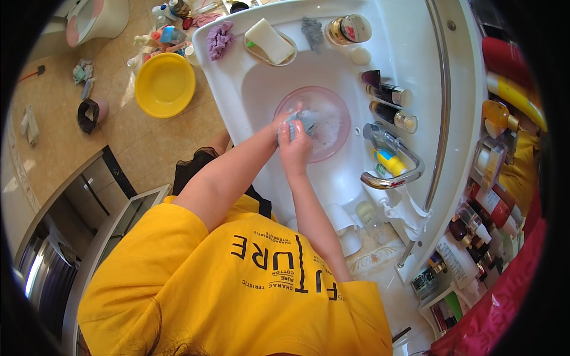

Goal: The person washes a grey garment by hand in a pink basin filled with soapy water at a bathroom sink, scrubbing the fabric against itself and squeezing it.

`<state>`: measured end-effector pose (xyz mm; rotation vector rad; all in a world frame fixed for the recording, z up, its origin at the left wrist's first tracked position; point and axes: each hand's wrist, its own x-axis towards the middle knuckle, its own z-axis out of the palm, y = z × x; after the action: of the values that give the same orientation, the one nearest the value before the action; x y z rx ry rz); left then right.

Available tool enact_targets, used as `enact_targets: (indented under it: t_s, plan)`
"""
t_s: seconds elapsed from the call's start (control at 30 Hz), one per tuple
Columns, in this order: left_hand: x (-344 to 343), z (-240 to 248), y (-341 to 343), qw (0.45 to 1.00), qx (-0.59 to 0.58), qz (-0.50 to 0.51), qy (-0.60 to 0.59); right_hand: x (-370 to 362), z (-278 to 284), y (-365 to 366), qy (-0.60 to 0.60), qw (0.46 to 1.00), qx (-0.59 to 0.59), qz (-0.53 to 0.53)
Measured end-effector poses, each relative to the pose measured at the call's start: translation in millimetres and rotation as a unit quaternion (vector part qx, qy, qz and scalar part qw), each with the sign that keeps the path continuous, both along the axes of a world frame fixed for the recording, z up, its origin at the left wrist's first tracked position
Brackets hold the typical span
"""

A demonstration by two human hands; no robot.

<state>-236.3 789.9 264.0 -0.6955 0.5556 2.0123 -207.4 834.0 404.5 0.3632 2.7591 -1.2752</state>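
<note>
Inside the white sink (256, 89) stands a translucent pink basin (339, 148) with foamy water. Over its left part my two hands are close together on a wet, bunched grey-blue cloth (306, 118). My left hand (285, 117), on the far side, grips the cloth, its fingers partly hidden. My right hand (295, 145) is closed round the near part, thumb pointing away from me. White suds (329, 126) float to the right of the cloth.
On the sink's far rim are a purple scrunched cloth (220, 40), a soap bar (268, 41) on a dish and a jar (349, 29). Bottles (389, 95) and a chrome faucet (392, 179) line the right side. A yellow basin (165, 86) is on the floor at left.
</note>
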Motion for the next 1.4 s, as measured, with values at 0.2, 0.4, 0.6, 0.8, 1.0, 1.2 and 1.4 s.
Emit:
enact_targets:
  t_s: [0.2, 0.4, 0.6, 0.8, 1.0, 1.2, 1.4]
  plan:
    - [2, 39, 8, 0.993, -0.116, 0.026, -0.02, -25, -32, 33, -0.048, 0.996, 0.041, -0.064]
    - [-2, 53, 18, 0.963, -0.258, -0.051, -0.053, -25, -90, 89, -0.092, 0.989, 0.058, -0.102]
    - [15, 11, 18, 0.953, -0.299, -0.051, -0.007, 7, -136, 112, -0.165, 0.981, 0.096, -0.024]
    - [5, 26, 10, 0.967, -0.236, -0.056, -0.082, 19, -126, 91, -0.237, 0.945, 0.157, 0.161]
    - [-12, 58, 15, 0.944, -0.277, -0.12, -0.135, -4, -124, 88, -0.215, 0.977, -0.005, -0.012]
    - [-4, 1, 3, 0.986, -0.049, -0.003, -0.16, -7, -15, 25, -0.119, 0.991, -0.067, 0.014]
    - [4, -5, 2, 0.998, 0.034, 0.005, -0.062, 4, 8, 4, -0.061, 0.998, -0.009, 0.025]
